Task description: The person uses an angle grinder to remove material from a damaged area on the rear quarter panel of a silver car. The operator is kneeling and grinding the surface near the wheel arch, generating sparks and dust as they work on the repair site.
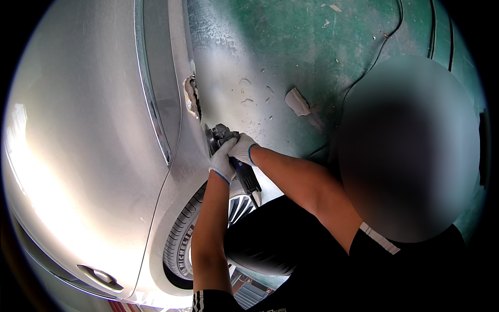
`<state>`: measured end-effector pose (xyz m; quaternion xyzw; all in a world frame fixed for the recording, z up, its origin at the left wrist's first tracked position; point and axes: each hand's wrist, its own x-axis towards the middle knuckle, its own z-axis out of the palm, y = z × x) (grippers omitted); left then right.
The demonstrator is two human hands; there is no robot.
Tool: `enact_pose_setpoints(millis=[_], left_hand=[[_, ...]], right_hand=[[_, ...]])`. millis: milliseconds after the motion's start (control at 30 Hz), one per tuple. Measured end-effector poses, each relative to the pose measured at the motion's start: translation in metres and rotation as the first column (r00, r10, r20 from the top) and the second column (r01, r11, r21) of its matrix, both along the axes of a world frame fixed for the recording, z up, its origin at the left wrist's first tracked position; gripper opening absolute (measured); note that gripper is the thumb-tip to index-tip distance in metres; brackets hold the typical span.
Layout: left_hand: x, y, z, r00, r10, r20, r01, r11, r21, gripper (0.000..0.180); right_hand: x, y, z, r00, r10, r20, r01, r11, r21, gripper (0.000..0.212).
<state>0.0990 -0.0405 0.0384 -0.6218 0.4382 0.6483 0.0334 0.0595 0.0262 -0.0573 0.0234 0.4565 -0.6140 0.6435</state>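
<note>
Grinder (247, 179) sits in left hand (223, 162) and right hand (243, 150), fingers closed around it; good practice calls for steady grip, light pressure against car (99, 114).

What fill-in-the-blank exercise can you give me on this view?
1. The left hand and right hand wear gloves whose wrist edges are ____.
2. The number of hands holding the grinder is ____.
3. In the picture, the car is on the ____ side.
4. The floor is painted ____.

Missing words: blue; two; left; green.
</note>
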Motion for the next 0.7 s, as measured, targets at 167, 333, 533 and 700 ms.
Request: enact_pose_setpoints(millis=[167, 333, 533, 700], left_hand=[[0.003, -0.005, -0.001, 1.000, 0.007, -0.018, -0.007, 1.000, 0.006, 0.023], [-0.003, 0.000, 0.000, 1.000, -0.011, -0.012, 0.011, 1.000, -0.016, 0.022], [-0.005, -0.001, 0.004, 0.999, -0.030, -0.037, 0.030, 0.999, -0.017, 0.020], [-0.008, 0.001, 0.001, 0.999, -0.028, -0.029, 0.027, 1.000, -0.008, 0.020]], right_hand=[[-0.006, 0.007, 0.011, 1.000, -0.002, 0.001, 0.002, 0.997, 0.076, 0.075], [-0.005, 0.006, 0.005, 1.000, -0.020, 0.005, 0.020, 0.999, 0.040, 0.075], [-0.012, 0.011, 0.016, 0.999, -0.043, 0.016, 0.043, 0.998, 0.048, 0.075], [-0.014, 0.010, 0.012, 0.999, -0.036, 0.008, 0.036, 0.998, 0.042, 0.075]])
